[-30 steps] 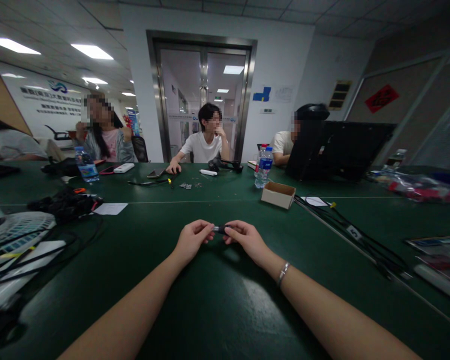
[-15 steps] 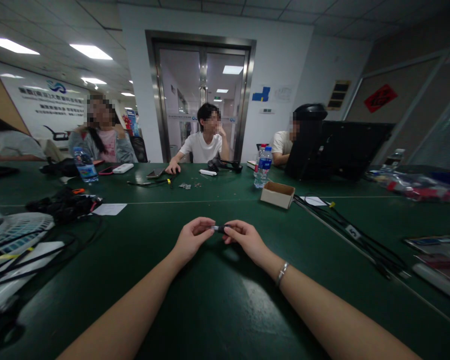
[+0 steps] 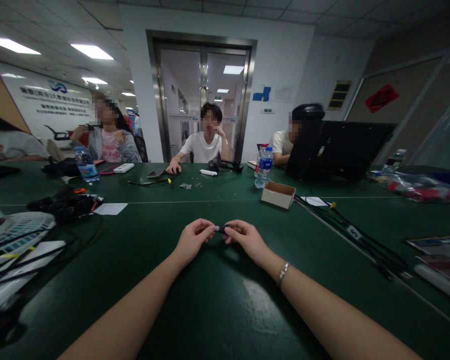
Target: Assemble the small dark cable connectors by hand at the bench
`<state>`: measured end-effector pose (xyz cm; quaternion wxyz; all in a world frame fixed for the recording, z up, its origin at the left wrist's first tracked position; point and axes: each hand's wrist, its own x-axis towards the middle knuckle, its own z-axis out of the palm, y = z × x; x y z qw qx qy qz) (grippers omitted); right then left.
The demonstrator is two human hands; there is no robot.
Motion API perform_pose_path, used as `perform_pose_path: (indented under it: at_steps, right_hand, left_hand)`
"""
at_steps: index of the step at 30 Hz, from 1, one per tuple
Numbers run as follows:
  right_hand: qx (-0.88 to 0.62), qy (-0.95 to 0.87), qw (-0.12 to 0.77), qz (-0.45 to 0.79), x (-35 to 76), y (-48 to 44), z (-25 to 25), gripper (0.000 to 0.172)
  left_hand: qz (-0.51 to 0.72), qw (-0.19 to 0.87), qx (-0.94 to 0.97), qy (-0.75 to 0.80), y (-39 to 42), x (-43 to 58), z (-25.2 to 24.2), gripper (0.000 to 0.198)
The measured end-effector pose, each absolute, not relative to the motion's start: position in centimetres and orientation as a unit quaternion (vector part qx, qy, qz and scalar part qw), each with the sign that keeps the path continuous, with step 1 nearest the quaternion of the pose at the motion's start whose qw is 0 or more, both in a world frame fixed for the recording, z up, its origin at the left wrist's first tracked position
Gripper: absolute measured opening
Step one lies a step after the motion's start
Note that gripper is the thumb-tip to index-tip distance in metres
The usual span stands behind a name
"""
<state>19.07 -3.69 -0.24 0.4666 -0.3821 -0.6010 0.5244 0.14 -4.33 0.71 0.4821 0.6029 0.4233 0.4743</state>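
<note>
Over the middle of the green table (image 3: 210, 280), a small black-and-silver cylinder (image 3: 219, 228) lies level between my two hands. The fingertips of my left hand (image 3: 192, 241) pinch its silver end. On its black end, my right hand (image 3: 249, 239) closes thumb and fingers. Much of the piece is hidden by my fingers, and its exact kind cannot be made out. A silver bracelet (image 3: 283, 273) circles my right wrist.
Beyond my hands stand a small open cardboard box (image 3: 277, 197) and water bottles (image 3: 263, 170). Black cables (image 3: 356, 240) run along the right. A white fan (image 3: 18, 230) and tangled black wires (image 3: 60, 205) occupy the left. Several people sit across the table.
My hands stay almost in place around the cylinder, with the left fingers slightly shifted. Across the table, the middle person's head has turned, and so has that of the person in pink.
</note>
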Motion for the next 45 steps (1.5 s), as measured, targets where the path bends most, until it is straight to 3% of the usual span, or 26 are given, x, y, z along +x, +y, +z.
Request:
perform_pose_path:
  at_steps: [45]
  right_hand:
    - [-0.386, -0.593, 0.459, 0.536, 18.98, -4.04, 0.38, 0.036]
  left_hand:
    - [0.488, 0.472, 0.618, 0.396, -4.49, -0.06, 0.74, 0.022]
